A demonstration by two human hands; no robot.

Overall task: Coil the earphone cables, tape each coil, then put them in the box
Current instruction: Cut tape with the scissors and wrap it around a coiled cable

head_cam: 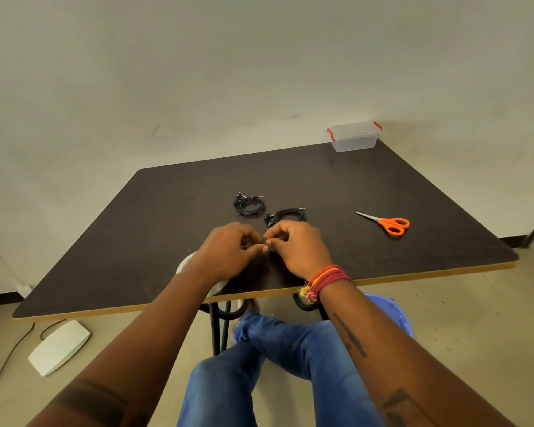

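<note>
Dark brown tabletop [383, 186]: two coiled black earphone cables [249, 205] [290, 216] are lying mid-table, untaped as far as visible. My left hand [225, 254] and right hand [296, 246] are pinching something small, unidentifiable. Clear red-latched plastic box [354, 137] is awaiting both.

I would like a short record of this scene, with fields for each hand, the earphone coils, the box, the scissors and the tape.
left hand: left hand, fingers curled, fingertips meeting the right hand's; what it pinches is too small to tell
right hand: right hand, same pinching pose
earphone coils: far coil and near coil, both lying on the table beyond the hands
box: clear box with red latches, lid on, far right corner
scissors: orange scissors, right of the coils, untouched
tape: white roll partly hidden under the left wrist, possibly tape
</note>
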